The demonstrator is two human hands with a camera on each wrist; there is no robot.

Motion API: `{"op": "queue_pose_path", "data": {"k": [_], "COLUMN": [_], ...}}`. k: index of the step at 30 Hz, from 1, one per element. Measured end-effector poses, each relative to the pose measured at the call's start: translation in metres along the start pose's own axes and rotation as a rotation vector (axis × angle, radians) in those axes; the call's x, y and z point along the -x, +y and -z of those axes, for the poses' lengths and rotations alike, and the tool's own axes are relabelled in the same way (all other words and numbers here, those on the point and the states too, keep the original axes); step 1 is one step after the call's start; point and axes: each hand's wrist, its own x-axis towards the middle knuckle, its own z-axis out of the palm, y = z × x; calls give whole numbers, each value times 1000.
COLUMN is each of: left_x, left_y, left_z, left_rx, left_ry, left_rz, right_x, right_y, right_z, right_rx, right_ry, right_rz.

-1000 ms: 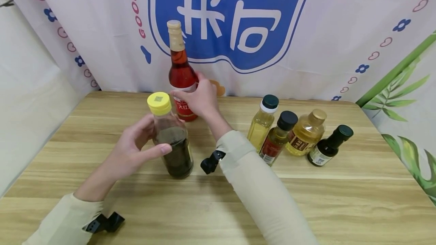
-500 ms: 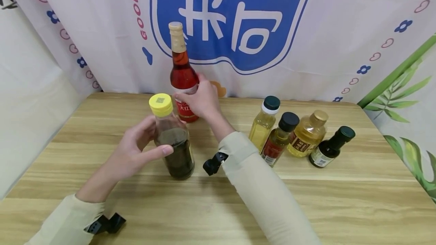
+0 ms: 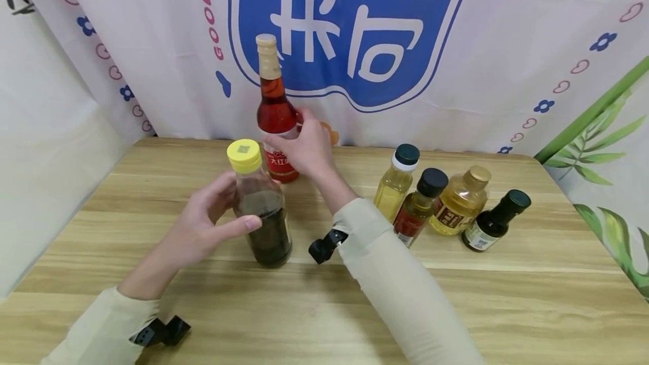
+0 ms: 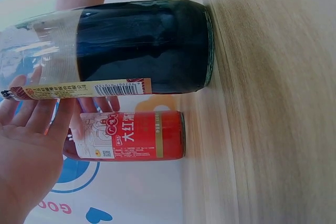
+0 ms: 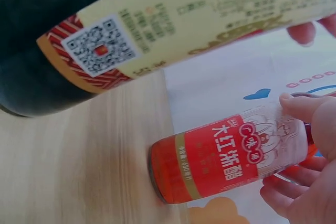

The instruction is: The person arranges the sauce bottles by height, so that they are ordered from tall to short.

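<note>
A clear bottle (image 3: pixel 266 227) of dark liquid with a yellow cap stands upright on the wooden table. My left hand (image 3: pixel 195 230) holds it from the left, thumb on the near side and fingers reaching behind. Behind it stands a taller red vinegar bottle (image 3: pixel 274 114) with a cream-coloured top. My right hand (image 3: pixel 309 148) grips this one from the right around its label. In the right wrist view, the thumb and fingers of the right hand (image 5: pixel 315 177) lie on either side of the vinegar bottle (image 5: pixel 220 156). The left palm is partly hidden in the head view.
On the right stand several smaller bottles: a pale oil bottle (image 3: pixel 392 187), a black-capped bottle (image 3: pixel 414 213), a gold-capped bottle (image 3: pixel 458 201) and a dark bottle (image 3: pixel 489 224). A printed curtain (image 3: pixel 167 44) hangs behind the table (image 3: pixel 507 308).
The head view has shifted slightly, so the whole scene sits a little further right and lower. Both hands keep their hold; the bottles show no clear movement on the table.
</note>
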Motion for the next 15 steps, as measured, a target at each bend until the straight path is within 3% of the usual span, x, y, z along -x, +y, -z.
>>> {"op": "queue_pose_path", "data": {"k": [8, 15], "left_x": [0, -1], "left_y": [-1, -2], "left_z": [-1, -1], "left_rx": [7, -3], "left_ry": [12, 10], "left_rz": [-20, -19], "right_x": [11, 29], "right_y": [-16, -38], "right_z": [16, 45], "right_rx": [-57, -69], "right_ry": [29, 56], "right_rz": [19, 77]}}
